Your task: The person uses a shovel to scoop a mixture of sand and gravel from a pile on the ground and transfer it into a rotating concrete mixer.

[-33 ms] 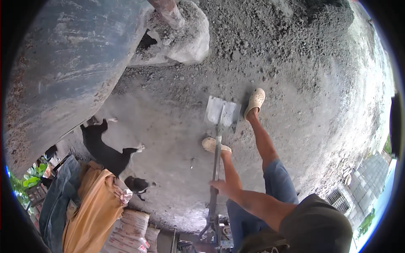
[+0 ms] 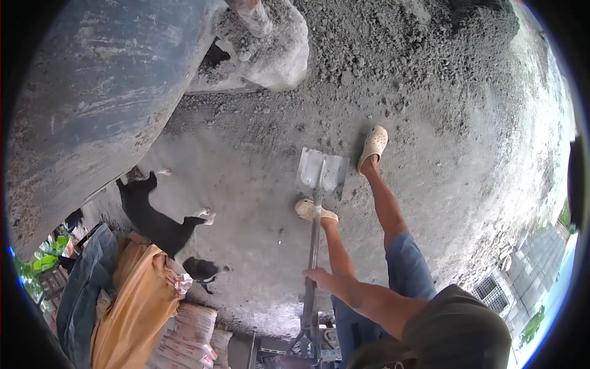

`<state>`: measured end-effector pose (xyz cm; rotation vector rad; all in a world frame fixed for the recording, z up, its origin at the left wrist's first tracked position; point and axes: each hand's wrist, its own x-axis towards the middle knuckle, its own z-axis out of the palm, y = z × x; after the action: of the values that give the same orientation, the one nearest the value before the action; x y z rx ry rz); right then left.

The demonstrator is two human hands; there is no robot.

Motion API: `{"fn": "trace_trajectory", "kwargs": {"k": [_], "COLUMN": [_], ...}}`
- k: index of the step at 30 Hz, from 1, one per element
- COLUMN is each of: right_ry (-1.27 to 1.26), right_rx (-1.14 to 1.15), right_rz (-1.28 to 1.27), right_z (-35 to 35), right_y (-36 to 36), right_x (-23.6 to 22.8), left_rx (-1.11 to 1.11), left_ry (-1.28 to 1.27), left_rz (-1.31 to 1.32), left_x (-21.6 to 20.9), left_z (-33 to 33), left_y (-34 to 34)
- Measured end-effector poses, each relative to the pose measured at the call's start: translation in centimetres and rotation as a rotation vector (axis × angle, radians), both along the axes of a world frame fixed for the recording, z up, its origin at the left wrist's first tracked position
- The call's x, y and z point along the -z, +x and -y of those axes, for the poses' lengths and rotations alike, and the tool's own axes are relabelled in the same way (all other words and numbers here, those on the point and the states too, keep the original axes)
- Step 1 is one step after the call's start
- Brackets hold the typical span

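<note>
While the right hand (image 2: pixel 316 277) grips the shovel (image 2: pixel 315 237) mid-shaft, lower centre of frame, the blade (image 2: pixel 332 172) sits by the clogs (image 2: pixel 373 144). Looks like mid-shovelling; another stroke probably calls for a low, steady blade. Left hand's too murky to tell.

Your shovel (image 2: pixel 321 171) is grey, your clogs (image 2: pixel 373 145) cream, shorts (image 2: pixel 409 261) blue, shirt (image 2: pixel 464 323) dark olive; the dog (image 2: pixel 153 220) is black and white, the cloth (image 2: pixel 132 301) orange-tan, the drum (image 2: pixel 117 74) pale-streaked blue-grey
</note>
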<state>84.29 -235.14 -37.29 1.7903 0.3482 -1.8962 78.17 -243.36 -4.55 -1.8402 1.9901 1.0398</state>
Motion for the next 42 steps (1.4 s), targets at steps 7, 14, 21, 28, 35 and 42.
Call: {"fn": "trace_trajectory", "kwargs": {"k": [7, 14, 21, 28, 35, 42], "right_ry": [0.016, 0.457, 0.67, 0.625, 0.724, 0.693], "right_rx": [-0.129, -0.209, -0.088, 0.456, -0.385, -0.772], "right_rz": [0.096, -0.046, -0.255, -0.373, -0.038, 0.031], "right_z": [-11.7, -41.0, -71.6, -79.4, -60.0, -48.0], "right_y": [-10.6, -21.3, -28.7, -31.5, -19.0, -11.1], "right_x": [-0.7, 2.9, 5.9, -2.6, -3.1, -5.4], "left_rx": [0.144, -0.229, -0.105, 0.508, -0.363, -0.477], "left_ry": [-0.104, 0.26, 0.63, 0.639, 0.255, 0.411], "left_rz": [-0.05, -0.087, -0.276, -0.564, -0.071, -0.148], "left_x": [8.6, 11.3, 13.7, 13.7, 7.7, 0.8], "left_z": [7.5, -26.0, -56.9, -58.0, -45.3, -38.0], "left_y": [1.3, -5.6, -12.2, -19.1, -3.6, 6.4]}}
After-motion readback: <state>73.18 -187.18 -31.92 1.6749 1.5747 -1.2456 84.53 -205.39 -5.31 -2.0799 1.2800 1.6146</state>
